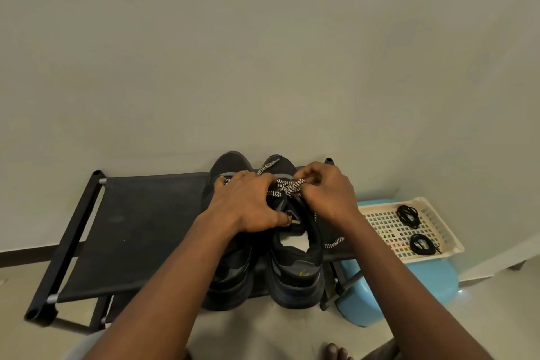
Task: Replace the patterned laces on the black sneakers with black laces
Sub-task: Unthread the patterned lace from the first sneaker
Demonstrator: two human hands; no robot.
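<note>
Head view: my right hand (327,193) is pinching the patterned lace (287,187) at its crossing, and my left hand (248,202) is clamped on the sneaker (298,266) just beneath my fingers (306,177). That lace looks soft and limp, so I'd grab near its stiff tip. Black laces (407,215) sit coiled well right of my fingers

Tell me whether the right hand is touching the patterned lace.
Touching. The head view shows the right hand pinching the patterned lace at its crossing over the right sneaker.
</note>
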